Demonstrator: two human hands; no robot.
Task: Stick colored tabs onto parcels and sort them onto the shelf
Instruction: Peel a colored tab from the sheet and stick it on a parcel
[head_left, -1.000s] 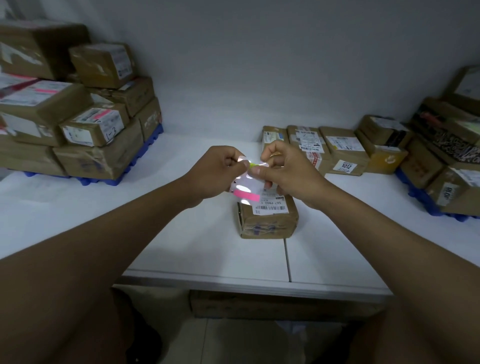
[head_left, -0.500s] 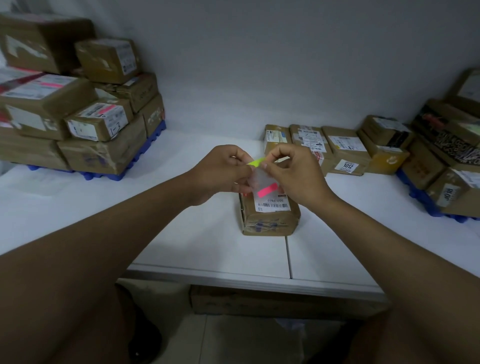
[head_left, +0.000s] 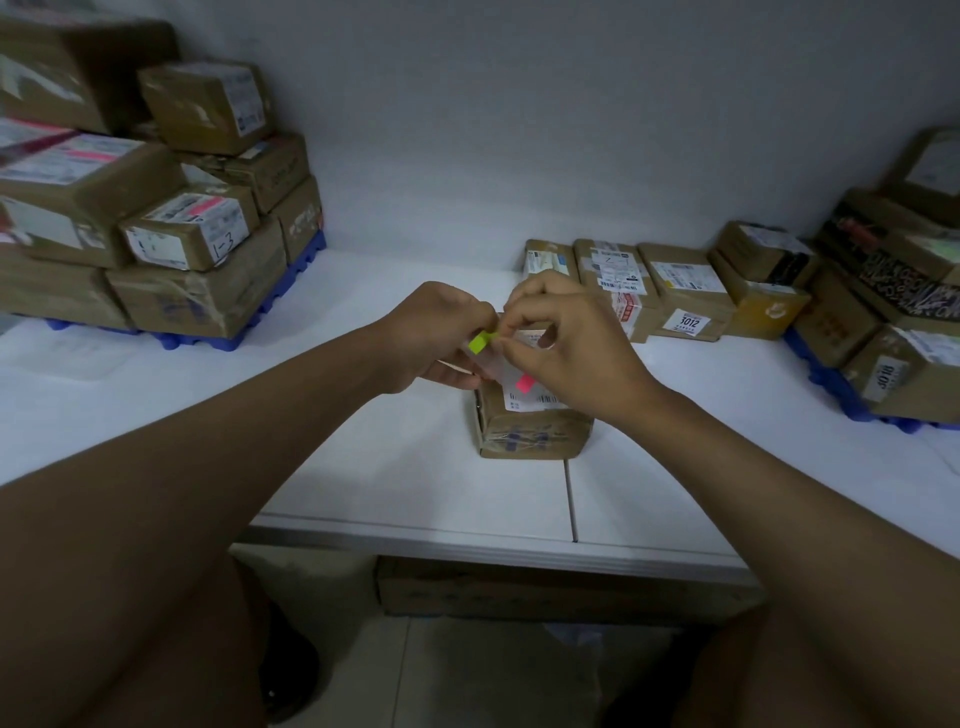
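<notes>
Since half a second ago, both hands sit slightly lower over the parcel (head_left: 530, 423), and the green tab (head_left: 481, 342) now stands out more between them. Left hand (head_left: 441, 332) grips the clear tab sheet (head_left: 493, 364), pink tab (head_left: 524, 383) showing on it. Right hand (head_left: 566, 343) pinches at the sheet's top edge beside the green tab. Parcel lies directly under the hands on the white shelf (head_left: 415, 488); barcode label, print unreadable. Beyond the right hand: row of boxes (head_left: 670, 291), one tagged "1012" (head_left: 689, 323). Far left of the left hand: stacked cartons (head_left: 156, 208), one marked "1-3" (head_left: 224, 244).
</notes>
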